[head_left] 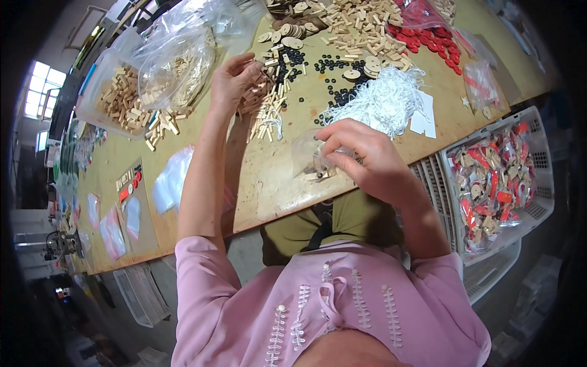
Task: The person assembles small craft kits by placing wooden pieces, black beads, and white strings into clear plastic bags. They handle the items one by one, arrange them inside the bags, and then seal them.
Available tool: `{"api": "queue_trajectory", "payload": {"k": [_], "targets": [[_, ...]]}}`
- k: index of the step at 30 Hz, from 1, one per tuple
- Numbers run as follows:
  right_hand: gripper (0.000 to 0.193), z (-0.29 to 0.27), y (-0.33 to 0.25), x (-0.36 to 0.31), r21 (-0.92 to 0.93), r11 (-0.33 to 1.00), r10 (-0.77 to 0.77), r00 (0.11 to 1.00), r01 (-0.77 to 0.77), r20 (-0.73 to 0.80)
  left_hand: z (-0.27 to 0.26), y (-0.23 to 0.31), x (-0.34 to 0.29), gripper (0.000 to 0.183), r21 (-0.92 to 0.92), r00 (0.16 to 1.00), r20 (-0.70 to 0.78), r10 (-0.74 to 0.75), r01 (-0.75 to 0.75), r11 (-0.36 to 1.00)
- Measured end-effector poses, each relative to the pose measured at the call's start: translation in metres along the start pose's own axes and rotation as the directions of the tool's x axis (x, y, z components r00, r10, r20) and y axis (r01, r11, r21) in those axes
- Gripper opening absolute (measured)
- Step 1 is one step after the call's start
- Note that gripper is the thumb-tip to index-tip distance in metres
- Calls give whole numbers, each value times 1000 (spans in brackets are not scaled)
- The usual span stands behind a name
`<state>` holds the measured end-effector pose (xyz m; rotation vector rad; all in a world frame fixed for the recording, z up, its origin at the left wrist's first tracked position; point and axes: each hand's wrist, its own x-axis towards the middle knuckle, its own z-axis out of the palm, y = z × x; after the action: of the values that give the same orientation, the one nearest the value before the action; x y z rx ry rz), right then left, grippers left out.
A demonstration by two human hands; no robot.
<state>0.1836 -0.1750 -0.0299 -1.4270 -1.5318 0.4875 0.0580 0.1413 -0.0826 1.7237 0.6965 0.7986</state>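
Note:
My left hand [234,84] reaches over the table at a pile of thin wooden sticks [275,109]. Its thumb and fingers are drawn together; I cannot make out what, if anything, is between them. Near the table's front edge, my right hand [362,150] grips a small clear plastic bag [304,155]. Small wooden and dark pieces show through the bag. Beyond the right hand lies a heap of white string [386,101]. Black rings [340,95] are scattered between the string and the sticks.
Wooden blocks [361,30], round wooden discs [292,43] and red pieces [434,41] pile up at the back. A plastic tub [90,107] of wooden blocks stands at left, near empty clear bags [173,181]. A white crate [544,160] of filled bags is at right.

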Motion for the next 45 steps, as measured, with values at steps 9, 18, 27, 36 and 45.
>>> {"api": "queue_trajectory", "payload": {"k": [9, 18, 27, 36, 45], "targets": [[6, -3, -7, 13, -41, 999, -20, 1000, 20, 19, 26, 95, -103, 37, -295, 930, 341, 138, -33, 955], [9, -2, -3, 11, -32, 999, -21, 1000, 21, 19, 25, 99, -110, 22, -118, 928, 241, 284, -263, 958], [10, -10, 2, -10, 3, 997, -72, 995, 72, -64, 69, 49, -19, 13, 202, 936, 336, 102, -177, 963], [9, -20, 18, -23, 175, 983, -46, 997, 57, -66, 169, 36, 73, 26, 546, 818, 555, 150, -495, 677], [9, -23, 30, -22, 161, 986, -34, 997, 46, -73, 191, 26, 102, 28, 595, 812, 580, 60, -473, 649]]}}
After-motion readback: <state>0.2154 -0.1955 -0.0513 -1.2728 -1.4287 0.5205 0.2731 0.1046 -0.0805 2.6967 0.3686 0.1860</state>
